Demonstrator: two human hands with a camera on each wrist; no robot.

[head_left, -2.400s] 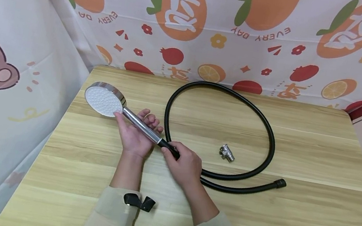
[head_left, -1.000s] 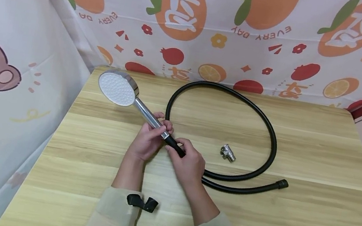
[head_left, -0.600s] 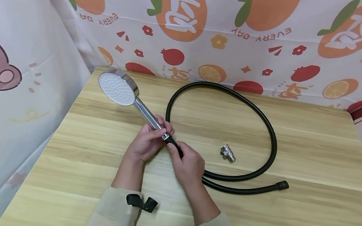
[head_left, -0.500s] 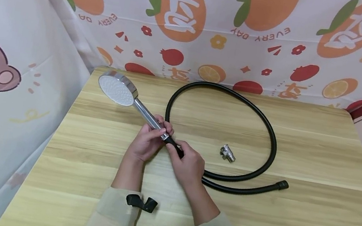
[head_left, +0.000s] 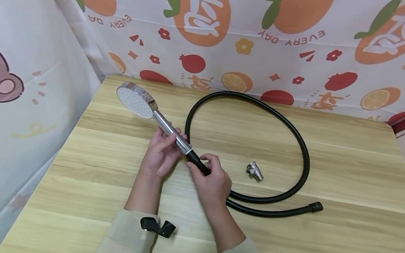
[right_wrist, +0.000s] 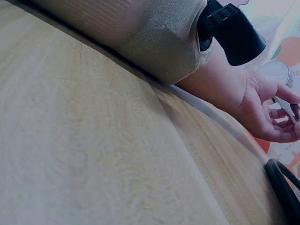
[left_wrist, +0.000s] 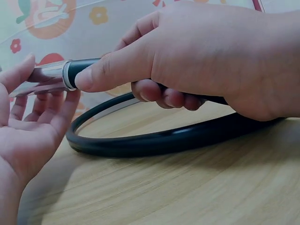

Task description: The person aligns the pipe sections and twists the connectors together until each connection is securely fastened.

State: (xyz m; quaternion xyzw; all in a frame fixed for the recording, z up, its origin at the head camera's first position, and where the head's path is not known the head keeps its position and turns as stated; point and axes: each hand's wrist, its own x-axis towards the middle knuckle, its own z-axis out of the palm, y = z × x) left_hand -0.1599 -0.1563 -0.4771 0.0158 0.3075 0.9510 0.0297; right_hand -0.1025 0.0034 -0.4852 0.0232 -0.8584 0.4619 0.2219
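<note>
In the head view a chrome shower head (head_left: 135, 102) with a white spray face slants across my hands, its face turned up toward the camera. My left hand (head_left: 160, 155) holds its handle from below, thumb on one side and fingers behind. At the lower end of the handle, my right hand (head_left: 214, 186) pinches the black end fitting (head_left: 198, 161) of a hose. The left wrist view shows this fitting (left_wrist: 80, 68) against the handle's pale rim, with the right thumb on it. How far they are engaged is hidden. The black hose (head_left: 302, 160) loops on the table.
A small chrome pipe fitting (head_left: 255, 171) lies inside the loop. The hose's other end (head_left: 315, 206) points right on the wooden table (head_left: 346, 246). A fruit-print cloth (head_left: 243, 66) hangs along the table's back edge.
Since the oldest frame, my left hand has gone from beneath the spray face to the lower handle. Over the last half second, the shower head shifted slightly right and the left hand slid slightly up the handle.
</note>
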